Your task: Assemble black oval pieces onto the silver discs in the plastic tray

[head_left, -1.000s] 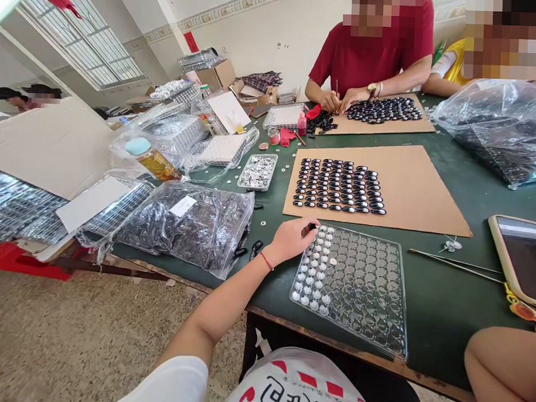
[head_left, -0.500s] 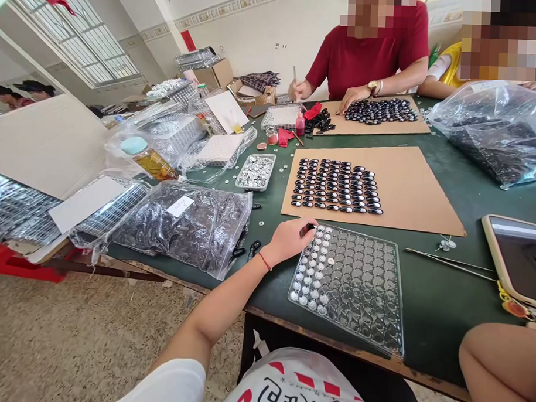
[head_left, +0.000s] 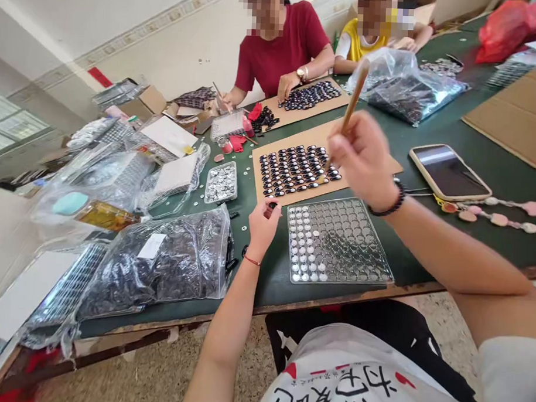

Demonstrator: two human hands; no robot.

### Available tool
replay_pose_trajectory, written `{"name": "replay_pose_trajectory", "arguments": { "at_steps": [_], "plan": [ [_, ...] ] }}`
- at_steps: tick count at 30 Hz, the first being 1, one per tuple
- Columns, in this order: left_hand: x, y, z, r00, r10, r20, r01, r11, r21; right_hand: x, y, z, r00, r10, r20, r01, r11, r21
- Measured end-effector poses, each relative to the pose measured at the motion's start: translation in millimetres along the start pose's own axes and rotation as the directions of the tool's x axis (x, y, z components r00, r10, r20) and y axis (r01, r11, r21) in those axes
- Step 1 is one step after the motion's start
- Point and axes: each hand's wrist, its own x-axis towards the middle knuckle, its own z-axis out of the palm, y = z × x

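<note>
On the green table (head_left: 482, 226) in front of us lies a clear plastic tray (head_left: 337, 241) of round pockets, with small silvery pieces filling only its left columns. Our left hand (head_left: 262, 224) hovers just beside the tray's top left corner, thumb and fingertips pinched together on a small dark piece (head_left: 272, 205); it is too small for us to make out in detail. Our right hand (head_left: 366, 157) is raised above the tray and closed around a thin wooden stick (head_left: 353, 104). The stick's lower end points down toward the rows of dark oval pieces (head_left: 295, 167) on the brown cardboard sheet (head_left: 316, 135), and our fingers hide its middle.

Left of our wrist lies a plastic bag (head_left: 169, 262) of dark pieces, whose paper label we cannot read. A small tray of silvery pieces (head_left: 222, 182) sits beyond it. A phone (head_left: 449, 172) rests face up to the right, with a beaded strap (head_left: 500, 212) running off the edge of view. Across the table, a person in a red shirt (head_left: 282, 49) works at another cardboard sheet, and a second person in yellow (head_left: 365, 43) is half hidden behind a bulging clear bag (head_left: 404, 82).
</note>
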Motion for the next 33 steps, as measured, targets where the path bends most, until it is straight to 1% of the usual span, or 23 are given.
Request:
{"name": "replay_pose_trajectory", "arguments": {
  "at_steps": [1, 2, 3, 4, 5, 6, 7, 9, 10, 11, 12, 14, 17, 19, 20, 21, 22, 24, 25, 26, 29, 30, 33],
  "plan": [
    [0, 2, -0.4, 1.000, -0.010, 0.001, 0.010, 0.999, -0.040, -10, 5, 7, 0.997, 0.058, 0.043, -0.059, 0.998, 0.023],
    [0, 3, -0.4, 1.000, -0.020, 0.003, 0.020, 0.997, -0.079, -22, 10, 13, 0.984, 0.138, 0.116, -0.142, 0.990, 0.024],
    [-1, 4, -0.2, 1.000, -0.030, 0.008, 0.031, 0.993, -0.114, -34, 16, 16, 0.959, 0.212, 0.187, -0.216, 0.976, 0.001],
    [-1, 5, 0.4, 0.999, -0.038, 0.012, 0.040, 0.989, -0.142, -46, 20, 18, 0.926, 0.277, 0.258, -0.272, 0.961, -0.057],
    [-1, 6, 1.2, 0.999, -0.043, 0.018, 0.045, 0.986, -0.163, -57, 24, 18, 0.889, 0.325, 0.323, -0.297, 0.945, -0.134],
    [-1, 6, 2.3, 0.999, -0.045, 0.024, 0.048, 0.983, -0.178, -67, 26, 16, 0.850, 0.357, 0.387, -0.293, 0.932, -0.215],
    [-1, 6, 3.5, 0.999, -0.046, 0.029, 0.050, 0.981, -0.188, -74, 28, 14, 0.810, 0.375, 0.450, -0.264, 0.920, -0.291],
    [0, 6, 5.9, 0.998, -0.047, 0.042, 0.054, 0.980, -0.191, -82, 29, 10, 0.741, 0.384, 0.551, -0.164, 0.899, -0.405],
    [0, 5, 6.8, 0.998, -0.049, 0.049, 0.058, 0.981, -0.187, -84, 30, 9, 0.722, 0.382, 0.576, -0.115, 0.888, -0.444],
    [0, 4, 7.4, 0.997, -0.053, 0.055, 0.062, 0.982, -0.181, -84, 30, 8, 0.720, 0.379, 0.581, -0.079, 0.877, -0.473],
    [0, 3, 7.8, 0.997, -0.060, 0.056, 0.068, 0.983, -0.173, -83, 30, 8, 0.731, 0.377, 0.569, -0.065, 0.868, -0.492],
    [1, 0, 7.8, 0.996, -0.077, 0.046, 0.083, 0.984, -0.159, -81, 31, 7, 0.778, 0.372, 0.507, -0.096, 0.867, -0.489],
    [1, -1, 8.8, 0.993, -0.110, 0.030, 0.113, 0.981, -0.154, -78, 32, 4, 0.861, 0.373, 0.346, -0.206, 0.877, -0.433],
    [1, 3, 12.2, 0.986, -0.148, 0.079, 0.159, 0.975, -0.157, -77, 34, 2, 0.887, 0.399, 0.233, -0.294, 0.877, -0.380],
    [2, 8, 14.9, 0.977, -0.164, 0.134, 0.185, 0.970, -0.156, -77, 36, 1, 0.886, 0.422, 0.191, -0.344, 0.875, -0.339],
    [2, 13, 18.3, 0.962, -0.171, 0.211, 0.205, 0.967, -0.150, -76, 38, 1, 0.880, 0.448, 0.158, -0.393, 0.874, -0.288],
    [3, 20, 22.1, 0.938, -0.163, 0.305, 0.213, 0.967, -0.140, -75, 40, 1, 0.872, 0.471, 0.132, -0.436, 0.871, -0.225],
    [4, 32, 30.7, 0.871, -0.110, 0.479, 0.187, 0.975, -0.117, -73, 45, 1, 0.859, 0.504, 0.087, -0.498, 0.863, -0.084],
    [4, 37, 35.2, 0.845, -0.081, 0.528, 0.165, 0.980, -0.113, -72, 48, 1, 0.852, 0.520, 0.065, -0.520, 0.854, -0.014],
    [3, 39, 39.6, 0.840, -0.062, 0.540, 0.145, 0.983, -0.112, -70, 50, 0, 0.843, 0.536, 0.041, -0.538, 0.841, 0.053],
    [-4, 36, 50.5, 0.886, -0.068, 0.459, 0.125, 0.987, -0.096, -67, 55, 0, 0.803, 0.596, -0.007, -0.582, 0.787, 0.206],
    [-7, 33, 52.7, 0.894, -0.079, 0.441, 0.127, 0.989, -0.080, -66, 55, 1, 0.788, 0.615, -0.012, -0.595, 0.767, 0.240],
    [-13, 24, 54.6, 0.897, -0.081, 0.436, 0.096, 0.995, -0.014, -66, 54, 2, 0.743, 0.670, 0.006, -0.641, 0.708, 0.297]
  ]
}}
